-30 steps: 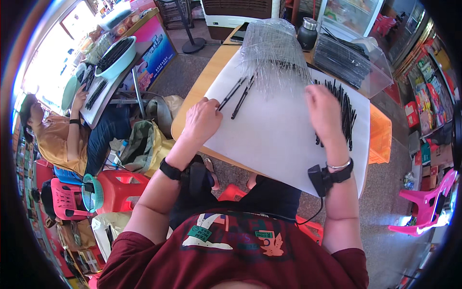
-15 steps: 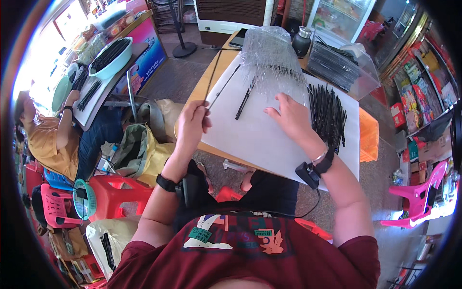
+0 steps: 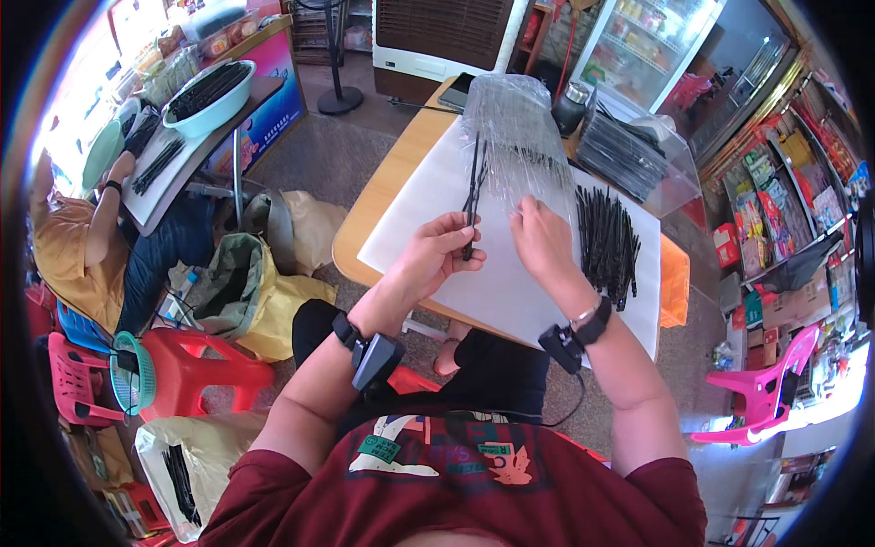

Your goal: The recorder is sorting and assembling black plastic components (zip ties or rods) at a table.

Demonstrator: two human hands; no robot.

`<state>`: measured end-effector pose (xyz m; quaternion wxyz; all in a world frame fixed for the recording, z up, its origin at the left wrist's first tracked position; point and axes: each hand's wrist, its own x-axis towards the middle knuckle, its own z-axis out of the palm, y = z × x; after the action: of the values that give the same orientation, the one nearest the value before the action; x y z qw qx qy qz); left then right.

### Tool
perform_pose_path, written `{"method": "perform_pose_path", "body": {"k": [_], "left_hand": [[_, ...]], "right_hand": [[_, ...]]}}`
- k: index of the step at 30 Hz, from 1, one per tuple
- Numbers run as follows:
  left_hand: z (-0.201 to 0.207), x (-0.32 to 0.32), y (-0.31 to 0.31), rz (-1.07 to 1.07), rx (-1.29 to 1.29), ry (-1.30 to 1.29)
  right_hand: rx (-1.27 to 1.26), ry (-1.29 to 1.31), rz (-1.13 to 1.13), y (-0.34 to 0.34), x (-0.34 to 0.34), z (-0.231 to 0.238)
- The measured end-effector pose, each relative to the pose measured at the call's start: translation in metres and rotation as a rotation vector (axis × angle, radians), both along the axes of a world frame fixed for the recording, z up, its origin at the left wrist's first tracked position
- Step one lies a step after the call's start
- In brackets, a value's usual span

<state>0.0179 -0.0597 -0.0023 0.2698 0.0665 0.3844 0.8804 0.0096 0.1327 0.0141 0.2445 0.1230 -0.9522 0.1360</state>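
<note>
Head view: your left hand (image 3: 434, 253) grips slim black sticks (image 3: 472, 205) between thumb and fingers, above the near part of the white sheet (image 3: 415, 196) on the table (image 3: 365, 228). Your fingers cover part of their lower portion, and the sticks overlap, so their exact number is hard to make out. Your right hand (image 3: 545, 246) is just beside the fringe of the clear plastic sleeves (image 3: 510, 114); its fingers are curled together, and you cannot tell whether they pinch a sleeve, since the film is so transparent. Glare and overlap blur the single sleeves in that pile.

The sticks' long axis runs away from you, nearly straight up the view, the far end by the sleeves and the near end below your left thumb. To your right, the black stick bundle (image 3: 609, 242) lies roughly the same way.
</note>
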Motion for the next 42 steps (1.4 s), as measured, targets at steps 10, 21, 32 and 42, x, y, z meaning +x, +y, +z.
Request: {"method": "perform_pose_path", "body": {"k": [10, 21, 32, 42], "left_hand": [[0.003, -0.013, 0.007, 0.018, -0.096, 0.026], [-0.013, -0.018, 0.019, 0.057, -0.177, 0.149], [-0.013, -0.016, 0.018, 0.071, -0.202, 0.179], [-0.019, -0.017, 0.015, 0.165, -0.141, 0.138]], "right_hand": [[0.078, -0.081, -0.042, 0.023, 0.006, -0.008], [0.062, 0.134, -0.079, 0.041, 0.059, 0.007], [-0.182, 0.385, 0.269, 0.011, 0.004, 0.037], [-0.145, 0.219, 0.725, 0.01, 0.027, 0.023]]}}
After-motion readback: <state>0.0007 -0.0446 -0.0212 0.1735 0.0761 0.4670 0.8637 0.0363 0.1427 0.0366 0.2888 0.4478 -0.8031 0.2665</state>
